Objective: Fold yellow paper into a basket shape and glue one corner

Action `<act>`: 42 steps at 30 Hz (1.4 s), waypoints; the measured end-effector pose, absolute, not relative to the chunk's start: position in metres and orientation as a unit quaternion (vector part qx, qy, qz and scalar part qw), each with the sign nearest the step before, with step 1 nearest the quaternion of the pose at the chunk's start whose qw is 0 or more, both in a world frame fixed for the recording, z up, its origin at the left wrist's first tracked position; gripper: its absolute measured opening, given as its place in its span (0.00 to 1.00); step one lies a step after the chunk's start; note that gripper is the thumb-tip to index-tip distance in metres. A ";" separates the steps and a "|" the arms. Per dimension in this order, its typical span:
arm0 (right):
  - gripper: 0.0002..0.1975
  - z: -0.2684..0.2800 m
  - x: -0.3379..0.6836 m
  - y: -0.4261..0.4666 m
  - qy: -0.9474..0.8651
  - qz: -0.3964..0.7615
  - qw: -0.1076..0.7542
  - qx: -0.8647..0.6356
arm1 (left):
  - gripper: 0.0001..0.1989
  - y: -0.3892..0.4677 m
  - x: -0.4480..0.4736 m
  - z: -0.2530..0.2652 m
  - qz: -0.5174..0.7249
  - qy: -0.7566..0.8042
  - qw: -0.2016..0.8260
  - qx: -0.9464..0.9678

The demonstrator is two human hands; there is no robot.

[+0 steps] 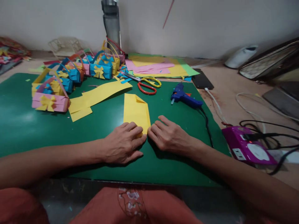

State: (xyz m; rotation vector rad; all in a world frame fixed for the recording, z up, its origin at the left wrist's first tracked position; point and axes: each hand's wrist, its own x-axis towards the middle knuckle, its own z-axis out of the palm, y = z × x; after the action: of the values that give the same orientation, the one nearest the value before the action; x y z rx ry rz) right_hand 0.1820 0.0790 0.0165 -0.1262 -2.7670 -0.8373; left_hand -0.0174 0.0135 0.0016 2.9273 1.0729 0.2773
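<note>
A yellow paper sheet (134,110) lies on the green mat, with a narrow fold along its right side and a raised flap at its upper right corner. My left hand (125,141) rests palm down over the sheet's near end, fingers slightly bent and thumb apart; it covers that part. At the right folded edge is my right hand (167,133), its fingers curled together against the paper and the index finger lifted. Beyond the sheet lie scissors (147,88) with red and yellow handles. A blue glue gun (185,98) lies to the right.
Small paper baskets with bows (50,102) stand at the left beside a yellow paper strip (100,95). Coloured sheets (182,67) are stacked at the back. A phone (202,79), a purple power outlet box (249,146) and cables lie on the right. A bottle (112,29) stands behind.
</note>
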 end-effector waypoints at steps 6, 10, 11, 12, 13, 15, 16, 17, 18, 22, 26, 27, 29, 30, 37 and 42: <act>0.14 0.012 0.189 0.099 -0.941 -0.310 0.120 -0.063 | 0.22 0.020 -0.018 0.000 0.114 0.335 0.021 0.935; 0.14 0.007 0.195 0.101 -0.940 -0.259 0.175 -0.141 | 0.22 0.021 -0.030 -0.003 0.131 0.322 0.024 0.938; 0.14 0.006 0.195 0.099 -0.935 -0.247 0.195 -0.165 | 0.22 0.021 -0.032 -0.004 0.130 0.321 0.025 0.938; 0.14 0.005 0.195 0.097 -0.930 -0.241 0.209 -0.182 | 0.23 0.021 -0.034 -0.004 0.128 0.322 0.026 0.938; 0.14 0.004 0.195 0.094 -0.927 -0.241 0.213 -0.191 | 0.23 0.021 -0.036 -0.005 0.126 0.322 0.027 0.938; 0.13 0.004 0.193 0.089 -0.930 -0.247 0.194 -0.191 | 0.23 0.021 -0.037 -0.006 0.122 0.321 0.033 0.939; 0.13 0.004 0.191 0.086 -0.933 -0.248 0.181 -0.187 | 0.23 0.021 -0.037 -0.006 0.120 0.320 0.037 0.939; 0.12 0.004 0.189 0.084 -0.936 -0.247 0.170 -0.183 | 0.23 0.020 -0.037 -0.006 0.118 0.321 0.040 0.939; 0.12 0.004 0.188 0.082 -0.939 -0.245 0.162 -0.177 | 0.23 0.020 -0.037 -0.005 0.114 0.324 0.045 0.938; 0.12 0.004 0.183 0.073 -0.947 -0.241 0.150 -0.149 | 0.23 0.019 -0.039 -0.003 0.087 0.341 0.063 0.934; 0.13 0.004 0.182 0.065 -0.951 -0.229 0.160 -0.130 | 0.24 0.019 -0.043 -0.001 0.062 0.331 0.082 0.938; 0.13 0.004 0.182 0.064 -0.953 -0.223 0.162 -0.127 | 0.24 0.020 -0.044 -0.001 0.059 0.329 0.087 0.938; 0.13 0.005 0.182 0.060 -0.956 -0.209 0.164 -0.123 | 0.25 0.021 -0.044 -0.001 0.057 0.330 0.095 0.937; 0.13 0.006 0.182 0.059 -0.958 -0.202 0.163 -0.122 | 0.25 0.021 -0.044 0.000 0.057 0.331 0.096 0.937; 0.13 0.007 0.179 0.049 -0.967 -0.176 0.158 -0.095 | 0.24 0.021 -0.042 0.001 0.069 0.329 0.084 0.938; 0.13 0.009 0.177 0.042 -0.969 -0.184 0.157 -0.055 | 0.23 0.022 -0.042 0.001 0.079 0.320 0.076 0.941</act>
State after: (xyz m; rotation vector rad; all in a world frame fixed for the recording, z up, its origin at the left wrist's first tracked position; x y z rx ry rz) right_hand 0.1768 0.0416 0.0089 -0.1563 -2.7720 -0.5267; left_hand -0.0424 0.0225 0.0014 2.8216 0.9585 0.2357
